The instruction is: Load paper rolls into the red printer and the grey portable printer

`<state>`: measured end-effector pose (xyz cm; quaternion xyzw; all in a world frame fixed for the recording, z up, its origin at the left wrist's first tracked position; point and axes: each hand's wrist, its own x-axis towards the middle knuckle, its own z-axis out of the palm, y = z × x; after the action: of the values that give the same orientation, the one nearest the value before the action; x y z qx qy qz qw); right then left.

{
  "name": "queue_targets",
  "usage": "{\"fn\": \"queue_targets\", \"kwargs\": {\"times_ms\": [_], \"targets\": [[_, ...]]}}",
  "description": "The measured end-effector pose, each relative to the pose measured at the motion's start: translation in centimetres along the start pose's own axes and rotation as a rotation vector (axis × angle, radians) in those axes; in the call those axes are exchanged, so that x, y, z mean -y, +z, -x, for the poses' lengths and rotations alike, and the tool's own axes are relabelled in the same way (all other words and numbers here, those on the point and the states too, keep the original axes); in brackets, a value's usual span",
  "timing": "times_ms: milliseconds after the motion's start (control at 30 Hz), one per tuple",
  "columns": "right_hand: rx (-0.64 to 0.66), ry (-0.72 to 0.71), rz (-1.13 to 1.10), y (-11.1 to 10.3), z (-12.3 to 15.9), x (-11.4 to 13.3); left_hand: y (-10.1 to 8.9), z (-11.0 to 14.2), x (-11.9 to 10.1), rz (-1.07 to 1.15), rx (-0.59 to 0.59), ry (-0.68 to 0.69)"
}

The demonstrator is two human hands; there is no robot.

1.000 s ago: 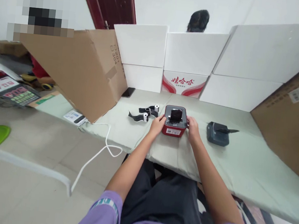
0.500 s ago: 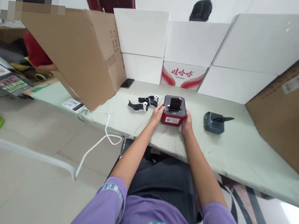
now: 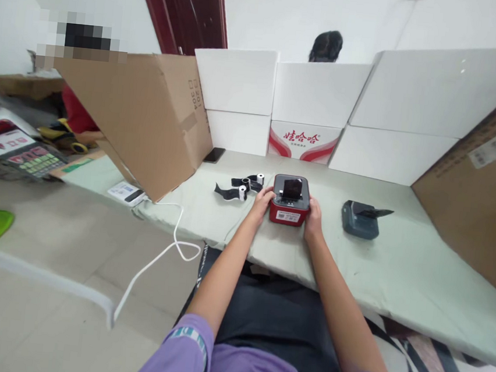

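Note:
A red receipt printer (image 3: 288, 214) with a black top stands in front of me on the cloth-covered table, a dark strip of paper (image 3: 292, 188) sticking up from its slot. My left hand (image 3: 264, 201) grips its left side. Against the right side my right hand (image 3: 313, 214) is pressed, with some fingers hidden behind the casing. Left of the printer lie several small paper rolls (image 3: 242, 193) with dark strips unrolled. A dark blue-grey printer (image 3: 360, 221) sits to the right, a dark strip poking out of it.
White boxes (image 3: 234, 82) are stacked along the back, among them a red-and-white printed one (image 3: 304, 150). Cardboard boxes stand left (image 3: 148, 124) and right (image 3: 479, 191). A phone (image 3: 214, 155) lies by the left box. A white cable (image 3: 176, 232) hangs off the front edge. Other people are partly visible behind the boxes.
The view has tilted up a little, so everything sits lower in the picture. Both hands keep their hold on the red printer, which stays in place on the table.

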<state>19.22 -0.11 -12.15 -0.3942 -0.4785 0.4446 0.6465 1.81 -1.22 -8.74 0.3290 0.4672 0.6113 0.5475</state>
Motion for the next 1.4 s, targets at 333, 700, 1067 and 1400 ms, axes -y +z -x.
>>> {"fn": "queue_targets", "kwargs": {"times_ms": [333, 700, 1067, 1400], "targets": [[-0.098, -0.006, 0.088, 0.0, 0.0, -0.2, -0.4, -0.9, 0.0, 0.001, 0.085, -0.01], [-0.131, -0.021, 0.054, 0.3, 0.3, 0.3, -0.5, -0.5, -0.8, -0.052, 0.148, -0.021], [-0.119, 0.012, -0.021, 0.2, 0.3, 0.2, 0.0, -0.1, -0.5, 0.037, 0.13, 0.056], [-0.042, -0.155, 0.331, -1.0, -1.6, 2.7, 0.0, -0.2, 1.5, 0.111, 0.108, 0.105]]}}
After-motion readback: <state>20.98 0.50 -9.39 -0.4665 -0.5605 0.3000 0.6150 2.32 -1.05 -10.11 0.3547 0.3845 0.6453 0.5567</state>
